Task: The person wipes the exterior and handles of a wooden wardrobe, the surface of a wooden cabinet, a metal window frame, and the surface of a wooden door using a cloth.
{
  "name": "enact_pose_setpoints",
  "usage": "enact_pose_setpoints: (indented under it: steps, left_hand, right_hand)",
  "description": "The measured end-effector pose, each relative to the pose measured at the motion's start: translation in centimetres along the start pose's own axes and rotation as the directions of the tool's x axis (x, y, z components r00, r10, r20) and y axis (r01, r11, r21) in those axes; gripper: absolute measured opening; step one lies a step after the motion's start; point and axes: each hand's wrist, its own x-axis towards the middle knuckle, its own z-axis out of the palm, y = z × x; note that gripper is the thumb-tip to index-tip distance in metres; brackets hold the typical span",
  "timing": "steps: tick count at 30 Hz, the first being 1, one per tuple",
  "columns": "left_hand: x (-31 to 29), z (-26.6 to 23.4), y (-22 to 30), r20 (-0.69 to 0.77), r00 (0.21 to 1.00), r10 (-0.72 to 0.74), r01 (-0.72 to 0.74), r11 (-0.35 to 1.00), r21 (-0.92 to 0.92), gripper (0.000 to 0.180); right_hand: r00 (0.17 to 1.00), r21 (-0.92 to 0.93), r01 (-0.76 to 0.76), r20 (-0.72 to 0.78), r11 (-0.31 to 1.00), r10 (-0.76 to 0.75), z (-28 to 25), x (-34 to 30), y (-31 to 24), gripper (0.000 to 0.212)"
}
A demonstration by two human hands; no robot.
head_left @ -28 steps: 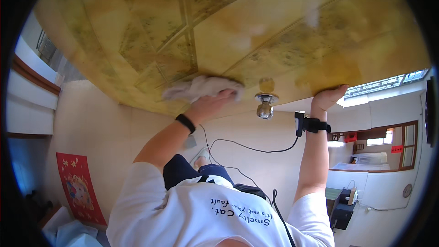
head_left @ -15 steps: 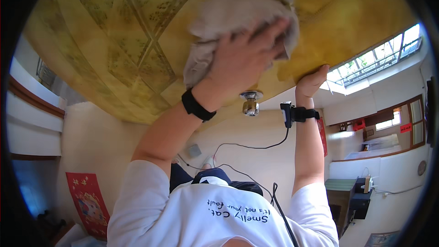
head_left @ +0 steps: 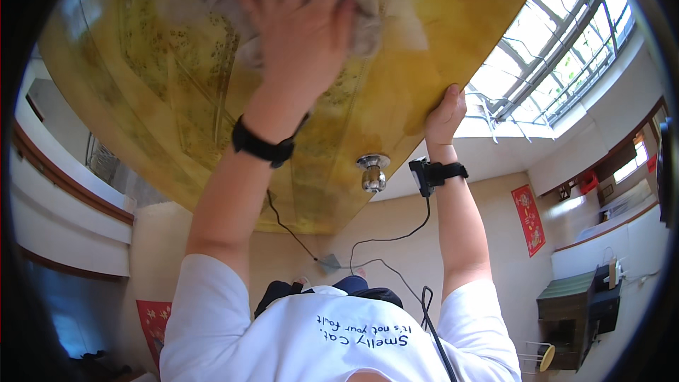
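A yellowish door (head_left: 453,14) with a diamond-shaped relief pattern fills the upper part of the head view. Pressed against its face is a crumpled light grey cloth (head_left: 364,32). My left hand (head_left: 300,32) lies over this cloth with fingers spread, holding it to the surface; motion blurs the fingertips. At the door's right edge, my right hand (head_left: 445,117) grips the edge, its thumb side up and some fingers hidden. Between my forearms, a round silver doorknob (head_left: 373,173) sticks out from the door.
A barred window (head_left: 552,49) is at the upper right. Black cables (head_left: 392,239) hang between my arms and body. A brown cabinet (head_left: 566,304) and a small yellow-topped stool (head_left: 545,357) stand at the lower right. Red posters (head_left: 528,219) hang on the walls.
My left hand has moved the cloth up and to the left across the door. More of the window shows, and the view has shifted. My right hand still holds the edge.
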Motion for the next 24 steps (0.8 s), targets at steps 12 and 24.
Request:
enact_pose_setpoints:
  steps: [12, 24]
  left_hand:
    - [-17.3, 3.2, -0.7, 0.551, 0.577, 0.603, -0.416, 0.798, -0.437, 0.033]
    - [0.8, 1.5, 4.6, 0.457, 0.833, 0.313, -0.060, 0.871, -0.487, 0.017]
  right_hand:
    - [0.999, 0.047, 0.047, 0.024, 0.998, -0.048, 0.3, 0.0, -0.7, 0.046]
    - [0.986, -0.185, 0.167, 0.041, 0.968, -0.162, 1.1, 0.5, 4.8, 0.034]
